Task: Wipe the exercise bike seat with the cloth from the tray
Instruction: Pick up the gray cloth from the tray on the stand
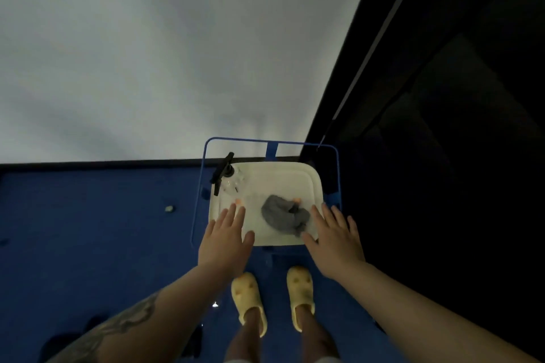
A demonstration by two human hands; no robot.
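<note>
No readable text anywhere (dim, blurred view); no labels, brands or numbers.

Cloth point(284, 216): grey, soft fabric, crumpled into a loose bundle with folds and a dark crease near its middle. Lies inside the tray point(306, 183), in the near right part of it, resting on the tray floor. Tray: off-white, square with rounded corners and a raised rim, sits level within a blue wire frame above the blue floor. Exercise bike seat: not in view
</note>
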